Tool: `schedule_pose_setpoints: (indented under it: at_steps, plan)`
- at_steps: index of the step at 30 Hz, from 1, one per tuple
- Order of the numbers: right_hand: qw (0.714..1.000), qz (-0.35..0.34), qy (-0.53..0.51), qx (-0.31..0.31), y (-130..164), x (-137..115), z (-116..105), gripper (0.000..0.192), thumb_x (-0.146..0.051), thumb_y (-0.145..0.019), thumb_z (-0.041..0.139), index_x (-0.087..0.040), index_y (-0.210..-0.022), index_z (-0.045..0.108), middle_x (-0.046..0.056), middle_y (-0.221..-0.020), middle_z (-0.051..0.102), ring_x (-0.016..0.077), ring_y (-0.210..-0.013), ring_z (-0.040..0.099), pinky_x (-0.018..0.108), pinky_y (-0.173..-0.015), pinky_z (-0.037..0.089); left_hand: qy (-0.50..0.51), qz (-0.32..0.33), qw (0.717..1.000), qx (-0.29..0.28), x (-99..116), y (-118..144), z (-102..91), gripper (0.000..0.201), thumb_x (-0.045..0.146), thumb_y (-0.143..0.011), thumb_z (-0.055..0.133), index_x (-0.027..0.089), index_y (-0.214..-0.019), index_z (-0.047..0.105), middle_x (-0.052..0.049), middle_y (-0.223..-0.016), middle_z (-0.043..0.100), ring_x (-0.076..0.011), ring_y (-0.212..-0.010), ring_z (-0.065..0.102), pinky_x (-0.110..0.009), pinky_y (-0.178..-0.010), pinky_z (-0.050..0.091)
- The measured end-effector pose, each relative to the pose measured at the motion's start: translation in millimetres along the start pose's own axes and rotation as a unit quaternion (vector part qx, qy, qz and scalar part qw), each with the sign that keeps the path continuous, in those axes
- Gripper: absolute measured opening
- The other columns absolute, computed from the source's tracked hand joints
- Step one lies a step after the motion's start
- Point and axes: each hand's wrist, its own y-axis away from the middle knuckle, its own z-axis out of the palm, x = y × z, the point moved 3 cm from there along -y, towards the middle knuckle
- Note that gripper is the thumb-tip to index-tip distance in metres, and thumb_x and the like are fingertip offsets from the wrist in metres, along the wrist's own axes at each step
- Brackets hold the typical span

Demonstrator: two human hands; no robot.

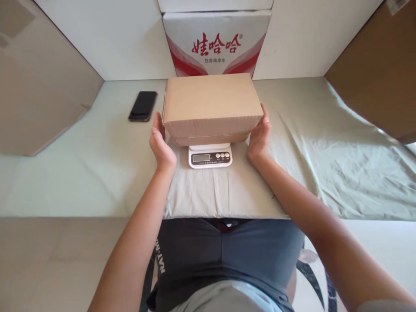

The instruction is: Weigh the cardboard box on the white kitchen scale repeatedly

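We see a low flat surface covered by a pale green-grey wrinkled cloth (325, 147). Directly on it: a black rectangular smartphone (143, 105), face up, far left; a small white digital kitchen scale (210, 157) at centre front, display toward us; a white carton with red Chinese lettering (216, 43) upright at the back edge, behind the scale. Phone and scale sit well apart.

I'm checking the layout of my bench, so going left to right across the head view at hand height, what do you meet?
Phone → left hand → scale, under the box → right hand → rumpled cloth.
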Motion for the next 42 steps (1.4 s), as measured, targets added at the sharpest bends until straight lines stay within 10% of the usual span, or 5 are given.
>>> schedule_pose_setpoints:
  at_steps: [42]
  plan:
    - [0.999,0.035,-0.017,-0.013,9,-13,5,0.078,-0.085,-0.082,0.058,-0.039,-0.144,0.058,-0.001,-0.164,0.058,0.0300,-0.165,0.043,0.058,-0.142,0.027,-0.042,-0.029,0.997,0.064,5,-3,-2.4,0.047,0.054,-0.097,0.057,0.020,-0.124,0.075,-0.014,-0.143,0.073,-0.0296,-0.141,0.066,-0.044,-0.120,0.052]
